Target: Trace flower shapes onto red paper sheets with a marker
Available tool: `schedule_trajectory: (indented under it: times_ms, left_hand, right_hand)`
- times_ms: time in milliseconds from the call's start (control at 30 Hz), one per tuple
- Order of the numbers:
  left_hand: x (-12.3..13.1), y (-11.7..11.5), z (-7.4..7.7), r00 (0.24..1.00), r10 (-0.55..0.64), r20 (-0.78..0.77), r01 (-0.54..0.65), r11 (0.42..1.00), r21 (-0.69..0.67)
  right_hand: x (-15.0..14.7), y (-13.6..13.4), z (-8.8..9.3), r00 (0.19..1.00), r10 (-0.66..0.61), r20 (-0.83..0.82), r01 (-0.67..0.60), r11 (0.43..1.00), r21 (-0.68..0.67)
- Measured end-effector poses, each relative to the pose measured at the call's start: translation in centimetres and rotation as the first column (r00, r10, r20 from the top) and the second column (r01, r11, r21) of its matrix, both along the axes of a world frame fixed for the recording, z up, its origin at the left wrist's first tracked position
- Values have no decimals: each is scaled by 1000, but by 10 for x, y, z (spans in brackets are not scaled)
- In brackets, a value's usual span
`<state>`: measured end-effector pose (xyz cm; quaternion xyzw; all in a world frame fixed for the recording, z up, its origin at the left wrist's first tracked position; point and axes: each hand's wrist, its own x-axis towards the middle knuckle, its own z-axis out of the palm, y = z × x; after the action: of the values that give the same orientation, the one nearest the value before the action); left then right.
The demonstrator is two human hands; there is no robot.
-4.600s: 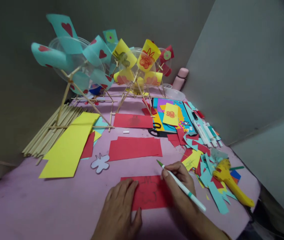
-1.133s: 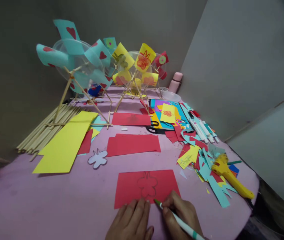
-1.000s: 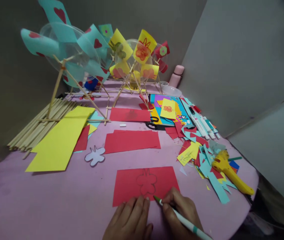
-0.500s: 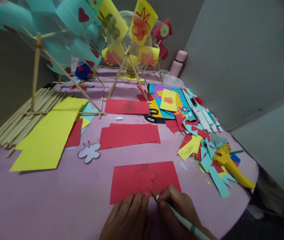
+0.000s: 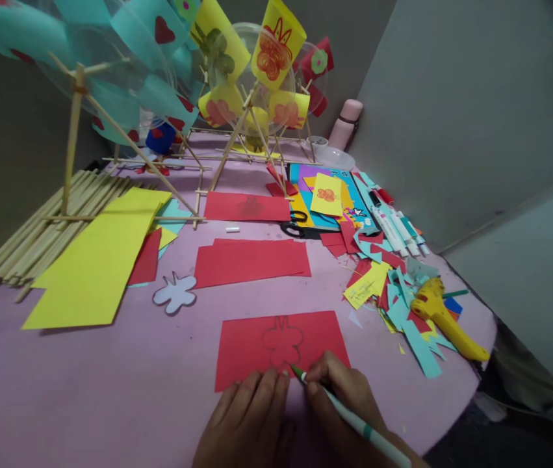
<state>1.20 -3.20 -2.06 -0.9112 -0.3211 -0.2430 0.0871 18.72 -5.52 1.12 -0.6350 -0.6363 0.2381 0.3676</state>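
Observation:
A red paper rectangle [image 5: 247, 348] lies near the front of the pink table [image 5: 62, 390], with a flower outline drawn on it. My left hand [image 5: 249, 422] rests flat on the paper's near edge, fingers stretched out together. My right hand [image 5: 342, 406] pinches a green-tipped white marker [image 5: 354, 422], whose tip touches the paper just below the flower outline. A white flower-shaped template [image 5: 175, 292] lies to the left of the paper.
More red sheets [image 5: 251, 260] and a yellow sheet [image 5: 93, 260] lie further back. Wooden sticks [image 5: 27, 237] are piled at left. Paper pinwheel models [image 5: 169, 78] stand behind. Scraps, markers [image 5: 396, 231], scissors [image 5: 293, 227] and a yellow glue gun [image 5: 444, 318] crowd the right side.
The template was lifted off the red paper, leaving a drawn flower outline. Both hands drew back to the paper's near edge, and the marker tip now works at the outline's bottom.

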Motion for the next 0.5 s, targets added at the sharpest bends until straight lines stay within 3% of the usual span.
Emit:
schedule_trajectory:
  times_ms: [500]
  left_hand:
    - [-5, -4, -4, 998, -12, -59, 10, 999, -38]
  right_hand:
    - [5, -3, -4, 1000, 19, -5, -20, 999, -48]
